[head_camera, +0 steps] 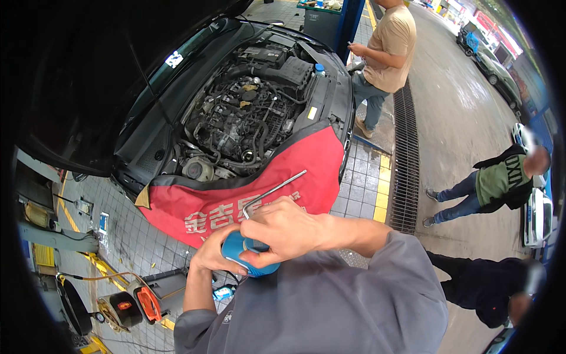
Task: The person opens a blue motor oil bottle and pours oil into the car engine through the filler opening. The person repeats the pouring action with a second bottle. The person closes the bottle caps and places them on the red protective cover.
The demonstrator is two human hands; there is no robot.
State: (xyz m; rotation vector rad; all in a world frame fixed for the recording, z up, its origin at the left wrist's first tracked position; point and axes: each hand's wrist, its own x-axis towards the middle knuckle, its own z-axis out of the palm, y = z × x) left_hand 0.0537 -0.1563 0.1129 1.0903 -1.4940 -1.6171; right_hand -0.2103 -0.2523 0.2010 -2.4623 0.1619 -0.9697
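Close to my chest, my left hand [212, 254] is wrapped around a blue container [252, 254], probably a can or bottle. My right hand [283, 228] grips an L-shaped metal rod [278, 186], like a hex key or bent wrench, with its long arm pointing up and right; the lower fingers also rest on the container. The rod's short end drops behind the fingers near the container's top, so whether they touch is hidden. Beyond both hands a red fender cover [323, 163] with printed lettering drapes over the car's edge, beside the exposed engine [239, 115].
The raised hood [66, 88] hangs at upper left, held by a thin prop rod [148, 79]. A person in a tan shirt [391, 48] stands at the car's front; two others stand at right. Hose reels [119, 309] are lower left, and a floor grate [406, 159] lies right.
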